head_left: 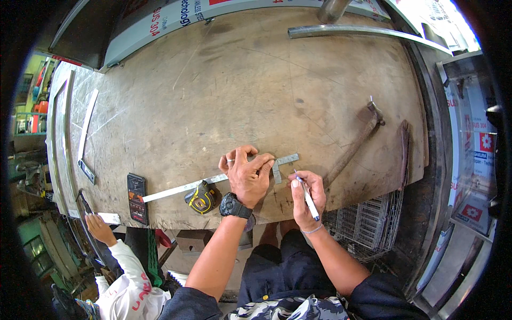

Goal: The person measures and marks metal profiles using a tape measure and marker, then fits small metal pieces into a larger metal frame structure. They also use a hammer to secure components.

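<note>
My left hand (249, 178), wearing a ring and a black watch, is closed over a long, light metal strip (184, 190), its fingertips pressing near the strip's right end. A short grey metal piece (277, 174) juts toward me beside those fingertips; how the two meet is hidden. Just right of it, my right hand (309, 200) grips a white marker pen (309, 198), tip up and close to the short piece. At the strip's left end lies a black tool body (137, 198) with orange marks. A yellow-and-black tape measure (201, 198) rests below the strip, left of my wrist.
A hammer (356, 140) and a brown bar (404, 152) lie on the wooden table (234, 85) at right. An angled metal tool (87, 133) lies at left. Metal tubing (357, 30) crosses the far edge. A co-worker's hand (100, 229) is at lower left. Wire racks (368, 224) stand under the front edge.
</note>
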A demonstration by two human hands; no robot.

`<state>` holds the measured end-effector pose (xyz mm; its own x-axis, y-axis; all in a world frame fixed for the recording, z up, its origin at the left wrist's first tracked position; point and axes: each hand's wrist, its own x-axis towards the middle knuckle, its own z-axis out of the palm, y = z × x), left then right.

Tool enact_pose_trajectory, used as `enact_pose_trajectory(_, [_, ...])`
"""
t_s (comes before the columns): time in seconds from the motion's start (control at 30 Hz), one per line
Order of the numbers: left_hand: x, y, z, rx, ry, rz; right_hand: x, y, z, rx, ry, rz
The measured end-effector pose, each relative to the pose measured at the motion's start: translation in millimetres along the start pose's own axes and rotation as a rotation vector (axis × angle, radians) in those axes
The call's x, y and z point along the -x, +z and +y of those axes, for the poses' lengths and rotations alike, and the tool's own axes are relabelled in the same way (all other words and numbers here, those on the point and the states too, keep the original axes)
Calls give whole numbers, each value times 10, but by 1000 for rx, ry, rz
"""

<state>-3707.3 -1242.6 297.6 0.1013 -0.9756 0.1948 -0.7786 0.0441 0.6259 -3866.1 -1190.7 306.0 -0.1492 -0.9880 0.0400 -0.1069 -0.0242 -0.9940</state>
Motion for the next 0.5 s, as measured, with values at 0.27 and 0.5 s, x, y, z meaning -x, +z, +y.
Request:
enact_pose_trajectory(0.27, [8,9,-6,0,0,11,-191,-40,-36,142,46,-54])
enact_pose_trajectory(0.5, [4,19,8,18,-3,33,-138,-4,24,54,76,-49])
